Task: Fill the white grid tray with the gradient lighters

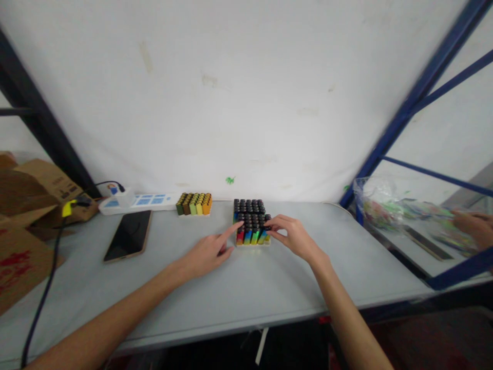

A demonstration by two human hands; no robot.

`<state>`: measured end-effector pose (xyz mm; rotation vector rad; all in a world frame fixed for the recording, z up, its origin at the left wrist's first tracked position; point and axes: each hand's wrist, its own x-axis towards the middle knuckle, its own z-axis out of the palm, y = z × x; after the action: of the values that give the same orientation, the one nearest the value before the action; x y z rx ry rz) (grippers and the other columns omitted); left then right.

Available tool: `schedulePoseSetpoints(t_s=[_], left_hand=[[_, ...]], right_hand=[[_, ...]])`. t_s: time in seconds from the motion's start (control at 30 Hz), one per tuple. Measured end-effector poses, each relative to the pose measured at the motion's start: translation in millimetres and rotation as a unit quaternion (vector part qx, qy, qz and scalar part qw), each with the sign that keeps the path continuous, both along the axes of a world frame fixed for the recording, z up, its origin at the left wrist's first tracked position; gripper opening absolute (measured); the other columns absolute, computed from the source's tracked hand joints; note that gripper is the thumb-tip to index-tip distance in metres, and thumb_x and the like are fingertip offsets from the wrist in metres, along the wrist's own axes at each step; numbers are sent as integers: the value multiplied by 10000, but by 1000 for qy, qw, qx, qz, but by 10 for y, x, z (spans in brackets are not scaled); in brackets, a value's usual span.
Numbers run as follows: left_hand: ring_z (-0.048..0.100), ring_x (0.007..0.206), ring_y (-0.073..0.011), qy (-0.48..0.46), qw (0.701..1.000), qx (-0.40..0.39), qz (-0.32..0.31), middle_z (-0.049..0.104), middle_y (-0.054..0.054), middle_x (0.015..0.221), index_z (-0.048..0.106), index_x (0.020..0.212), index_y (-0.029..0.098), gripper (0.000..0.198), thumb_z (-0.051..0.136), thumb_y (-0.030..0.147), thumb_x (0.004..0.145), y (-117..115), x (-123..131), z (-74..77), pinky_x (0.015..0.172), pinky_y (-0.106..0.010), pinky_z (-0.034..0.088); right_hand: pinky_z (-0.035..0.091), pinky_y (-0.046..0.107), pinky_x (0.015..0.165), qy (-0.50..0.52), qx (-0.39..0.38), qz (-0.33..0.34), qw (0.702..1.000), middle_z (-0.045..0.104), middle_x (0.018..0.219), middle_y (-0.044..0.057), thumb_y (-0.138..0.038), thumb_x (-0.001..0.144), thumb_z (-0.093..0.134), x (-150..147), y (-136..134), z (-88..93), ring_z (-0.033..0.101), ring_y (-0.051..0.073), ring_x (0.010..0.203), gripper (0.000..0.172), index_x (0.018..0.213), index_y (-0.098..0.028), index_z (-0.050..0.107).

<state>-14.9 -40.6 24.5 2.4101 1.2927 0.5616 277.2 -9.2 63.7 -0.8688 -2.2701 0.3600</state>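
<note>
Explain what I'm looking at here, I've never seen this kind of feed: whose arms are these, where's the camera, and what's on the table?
There is no machine: a person wears the camera on the head, looking down at their own bare arms. The left hand points a finger at the block of colourful lighters standing upright on the grey table; the right hand touches its right side. Neither hand lifts anything. A smaller row of lighters stands behind, beside a white power strip. A phone lies face up to the left, near cardboard boxes. At far right, beyond the blue frame, is another person's hand.
</note>
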Motion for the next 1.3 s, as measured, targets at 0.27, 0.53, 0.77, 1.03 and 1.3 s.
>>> schedulePoseSetpoints(t_s=[0.27, 0.53, 0.77, 1.03, 1.3], left_hand=[[553, 616, -162, 8, 1000, -9, 7, 561, 50, 703, 163, 1600, 276, 695, 451, 291, 968, -8, 9, 23, 646, -246, 402], [560, 629, -163, 3, 1000, -4, 2, 576, 46, 712, 185, 1595, 269, 685, 452, 307, 965, -4, 6, 17, 650, -246, 404], [571, 623, -167, -6, 1000, -8, 5, 591, 44, 714, 193, 1596, 283, 690, 459, 311, 961, 9, 3, -4, 644, -247, 408], [560, 624, -159, -38, 999, -4, 6, 599, 45, 739, 127, 1606, 267, 713, 470, 357, 988, 17, -2, 2, 651, -253, 420], [586, 1036, -222, -163, 982, 75, 65, 604, -81, 1163, 456, 1470, 208, 545, 377, 503, 1019, 285, -54, 217, 940, -366, 483]], right_hand=[[564, 323, 831, -25, 18, 4, 1000, 676, 1020, 68, -213, 967, 598, -19, -25, 11, 675, 171, 861, 189, 1133, -208, 689], [568, 314, 815, -61, -22, 27, 998, 705, 1028, 66, -210, 954, 622, 87, -60, 109, 678, 163, 822, 193, 1113, -212, 732], [564, 397, 905, -82, 48, -21, 995, 572, 1157, 105, -219, 954, 613, -80, -54, -25, 644, 203, 969, 274, 1210, -239, 710], [552, 359, 862, -48, 10, -20, 999, 686, 1026, 70, -341, 982, 597, -120, -74, 116, 657, 190, 888, 260, 1199, -218, 670], [385, 545, 1146, -63, 73, -46, 994, 450, 1452, 152, -582, 838, 708, -191, -20, 66, 406, 322, 1384, 734, 1459, -276, 463]])
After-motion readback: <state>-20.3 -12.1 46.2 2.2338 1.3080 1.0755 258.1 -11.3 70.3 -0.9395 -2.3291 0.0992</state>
